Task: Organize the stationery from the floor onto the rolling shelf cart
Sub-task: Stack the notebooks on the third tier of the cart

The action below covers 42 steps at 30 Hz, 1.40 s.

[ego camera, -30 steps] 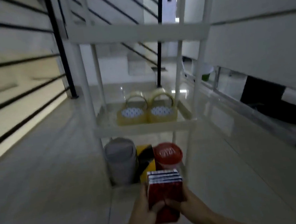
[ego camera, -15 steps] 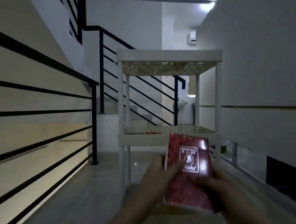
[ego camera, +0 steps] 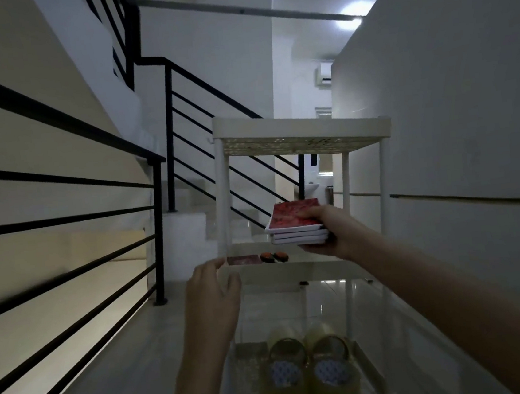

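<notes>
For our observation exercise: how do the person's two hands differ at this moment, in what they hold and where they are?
The right hand grips a stack of red notebooks above the middle shelf; the left hand is open and holds nothing. The right hand is higher and farther in; the left sits at that shelf's near corner. Both reach toward the cart.

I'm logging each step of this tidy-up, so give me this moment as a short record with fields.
right hand: holds stack of red notebooks over the cart's second shelf
left hand: open, empty, at that shelf's left front corner
already on that shelf: a red flat item, two small orange-black pieces
shelf below: two tape rolls
top shelf: contents hidden
</notes>
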{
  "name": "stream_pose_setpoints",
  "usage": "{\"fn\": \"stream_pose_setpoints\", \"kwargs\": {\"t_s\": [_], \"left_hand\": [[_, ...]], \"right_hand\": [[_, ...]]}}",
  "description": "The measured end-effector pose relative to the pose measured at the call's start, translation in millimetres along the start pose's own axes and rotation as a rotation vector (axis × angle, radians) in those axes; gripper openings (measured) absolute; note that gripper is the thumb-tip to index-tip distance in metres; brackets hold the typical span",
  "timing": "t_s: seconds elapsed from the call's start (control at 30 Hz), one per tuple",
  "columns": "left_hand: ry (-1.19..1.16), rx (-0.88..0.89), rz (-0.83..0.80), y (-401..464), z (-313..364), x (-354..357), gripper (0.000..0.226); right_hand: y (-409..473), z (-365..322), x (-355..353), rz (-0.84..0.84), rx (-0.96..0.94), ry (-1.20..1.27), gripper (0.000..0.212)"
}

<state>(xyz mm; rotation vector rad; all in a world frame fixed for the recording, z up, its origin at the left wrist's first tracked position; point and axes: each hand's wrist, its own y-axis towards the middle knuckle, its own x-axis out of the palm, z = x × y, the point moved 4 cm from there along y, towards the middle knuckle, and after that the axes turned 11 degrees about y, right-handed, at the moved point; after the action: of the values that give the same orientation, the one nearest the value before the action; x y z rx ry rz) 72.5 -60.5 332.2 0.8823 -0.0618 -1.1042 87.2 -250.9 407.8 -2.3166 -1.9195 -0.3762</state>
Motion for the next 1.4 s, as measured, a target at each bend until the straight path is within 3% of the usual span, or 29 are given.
{"fn": "stream_pose_setpoints", "kwargs": {"t_s": [0.13,0.27,0.43,0.63,0.77,0.83,0.97,1.07,1.23,1.4], "left_hand": [[0.181,0.027,-0.121,0,-25,7,0.056],[0.219,0.042,-0.242,0,-31,20,0.067],[0.223,0.009,-0.337,-1,-45,41,0.072],[0.237,0.026,-0.392,-7,-58,61,0.075],[0.158,0.012,-0.351,-8,-54,63,0.075],[0.14,0.011,-0.338,-10,-50,64,0.075],[0.103,0.002,-0.313,-13,-47,63,0.073],[0.085,-0.002,-0.267,-12,-50,62,0.077],[0.067,0.001,-0.22,-9,-58,61,0.079],[0.079,0.013,-0.228,-11,-61,64,0.08]], "right_hand": [[24,7,23,0.074,0.002,-0.071,0.012],[45,19,41,0.152,0.016,-0.154,0.011],[74,41,49,0.171,0.082,-0.182,0.04],[86,58,60,0.055,0.162,-0.303,0.012],[86,54,54,0.027,0.12,-0.645,0.015],[87,53,53,0.017,0.03,-0.909,0.037],[88,56,60,0.036,-0.046,-1.185,0.078],[93,59,61,0.052,-0.064,-1.163,0.085],[101,63,52,0.028,-0.037,-0.795,0.073],[93,67,60,-0.113,-0.084,-0.971,0.059]]}}
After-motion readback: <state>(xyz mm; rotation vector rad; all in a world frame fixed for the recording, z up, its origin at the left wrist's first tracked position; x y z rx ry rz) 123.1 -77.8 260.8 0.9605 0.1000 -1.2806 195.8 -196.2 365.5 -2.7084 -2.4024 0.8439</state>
